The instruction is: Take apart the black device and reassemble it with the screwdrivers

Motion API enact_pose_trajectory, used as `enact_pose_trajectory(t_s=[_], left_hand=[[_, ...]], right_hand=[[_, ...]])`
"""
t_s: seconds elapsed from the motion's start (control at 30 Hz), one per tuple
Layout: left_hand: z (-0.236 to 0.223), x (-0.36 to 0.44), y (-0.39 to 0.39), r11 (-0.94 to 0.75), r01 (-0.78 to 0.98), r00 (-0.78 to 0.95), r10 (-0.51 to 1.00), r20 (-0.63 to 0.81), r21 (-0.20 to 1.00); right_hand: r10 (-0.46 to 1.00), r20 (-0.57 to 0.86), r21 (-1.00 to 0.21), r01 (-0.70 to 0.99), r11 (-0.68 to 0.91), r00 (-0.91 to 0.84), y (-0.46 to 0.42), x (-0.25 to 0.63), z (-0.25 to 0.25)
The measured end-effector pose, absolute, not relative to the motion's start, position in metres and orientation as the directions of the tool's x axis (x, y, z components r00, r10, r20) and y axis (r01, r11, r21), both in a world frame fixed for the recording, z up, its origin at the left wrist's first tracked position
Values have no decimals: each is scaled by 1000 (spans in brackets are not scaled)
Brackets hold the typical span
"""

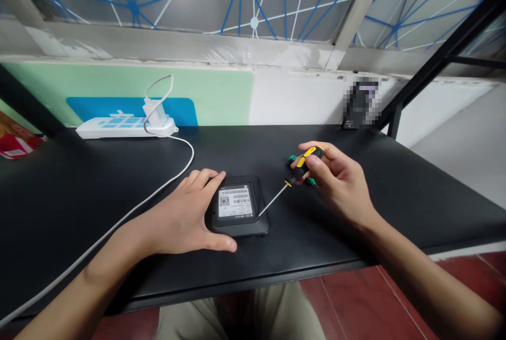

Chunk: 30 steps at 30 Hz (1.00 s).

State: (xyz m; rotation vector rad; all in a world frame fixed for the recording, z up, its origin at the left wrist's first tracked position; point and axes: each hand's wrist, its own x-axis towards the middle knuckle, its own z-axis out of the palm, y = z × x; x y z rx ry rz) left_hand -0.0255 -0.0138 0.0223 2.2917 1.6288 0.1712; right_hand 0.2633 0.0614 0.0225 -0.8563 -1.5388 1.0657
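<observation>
A flat black device with a white barcode label lies on the black table. My left hand grips it from the left, with the thumb along its near side and the fingers at its far left corner. In my right hand is a black and yellow screwdriver, held at a slant by the handle. The shaft's tip meets the device near the label's lower right corner; the screw itself is too small to make out. Behind the right hand, a green-ended object is mostly hidden.
A white power strip with a plugged-in charger stands at the back left. Its white cable runs across the table past my left arm. A dark, blurred-out phone-like object leans on the back wall. A red packet sits far left.
</observation>
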Motion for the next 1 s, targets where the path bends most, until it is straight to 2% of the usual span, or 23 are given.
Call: enact_pose_trajectory(t_s=[0.17, 0.43, 0.57, 0.67, 0.73, 0.83, 0.9, 1.0], left_hand=[[22, -25, -15, -297, 889, 338, 939, -62, 348], [22, -26, -15, -310, 882, 349, 936, -51, 356], [24, -25, -16, -285, 883, 342, 935, -97, 372], [27, -26, -16, -273, 860, 322, 946, -43, 431], [30, -27, -13, -221, 835, 210, 974, 80, 504], [34, -29, -5, -65, 797, -120, 957, 263, 601], [34, -30, -1, 2, 779, -234, 929, 288, 627], [34, -31, 3, 20, 767, -252, 928, 273, 641]], right_hand=[[903, 413, -894, 141, 426, -115, 48, 257, 36], [866, 495, -845, 197, 497, -62, 43, 257, 45], [854, 520, -842, 165, 514, -7, 51, 254, 49], [849, 529, -845, 90, 527, -7, 64, 243, 48], [844, 536, -843, 42, 537, -21, 75, 230, 45], [837, 540, -841, -4, 541, -88, 89, 206, 39], [840, 522, -850, -11, 526, -148, 96, 192, 35], [844, 501, -857, 23, 514, -191, 98, 176, 32]])
